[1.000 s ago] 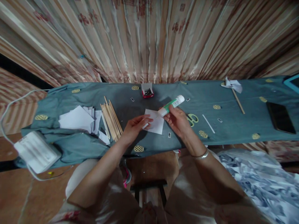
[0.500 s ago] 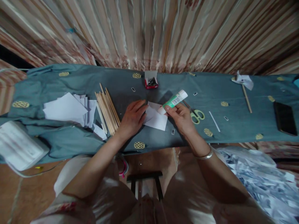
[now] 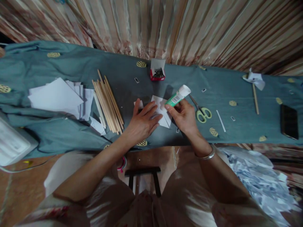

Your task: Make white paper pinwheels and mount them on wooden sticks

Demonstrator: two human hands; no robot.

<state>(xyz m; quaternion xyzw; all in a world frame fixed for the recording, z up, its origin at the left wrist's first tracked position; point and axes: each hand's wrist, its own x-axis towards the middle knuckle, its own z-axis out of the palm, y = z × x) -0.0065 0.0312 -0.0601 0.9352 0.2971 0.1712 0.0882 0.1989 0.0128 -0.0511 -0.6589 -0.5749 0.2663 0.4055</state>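
My left hand (image 3: 145, 123) lies with its fingers spread over a white folded paper (image 3: 166, 122), pressing it on the cloth. Part of that paper also shows beyond my thumb. In my right hand (image 3: 185, 116) is a green and white glue tube (image 3: 177, 97), gripped between thumb and fingers. Its wide end points up and away to the right, and its lower end leans over the paper. Whether the tip touches the paper I cannot tell. Just right of this hand lie scissors (image 3: 203, 114) with pale green handles.
Wooden sticks (image 3: 106, 104) and stacked white paper sheets (image 3: 56, 97) lie to the left. A small red box (image 3: 157, 74) of dark metal bits stands open behind. Farther right are a paper pinwheel (image 3: 256, 79) on a stick and a black phone (image 3: 289, 121). Paper pieces (image 3: 258, 179) fill a bag below.
My left hand has moved right, onto the paper, and its fingers have spread. The glue tube stays in my right hand over the paper. The camera view has shifted a little.
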